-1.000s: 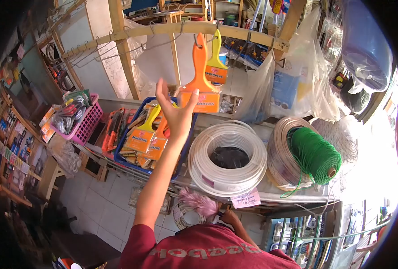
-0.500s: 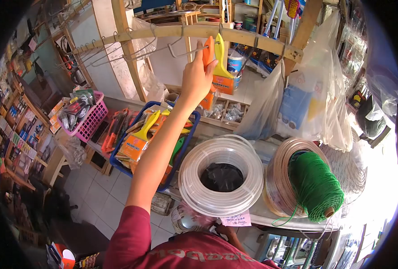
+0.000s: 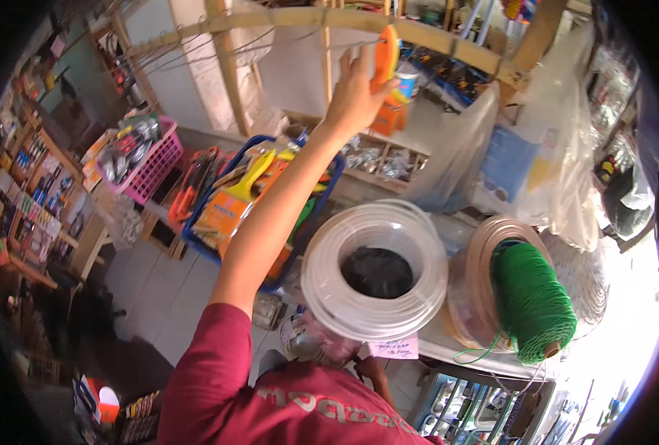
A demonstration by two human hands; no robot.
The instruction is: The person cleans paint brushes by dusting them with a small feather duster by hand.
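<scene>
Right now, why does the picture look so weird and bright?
Head view, right side: white glare; head view, top: the wooden rail looks bowed, probably by the lens; head view, lower middle: the pink paper is too blurry to read.

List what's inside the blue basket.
The blue basket holds a yellow-handled brush in orange packaging, and something green. The left forearm covers the middle; what lies under it can't be seen.

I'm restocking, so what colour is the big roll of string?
The roll of string is green, showing best in the head view.
</scene>
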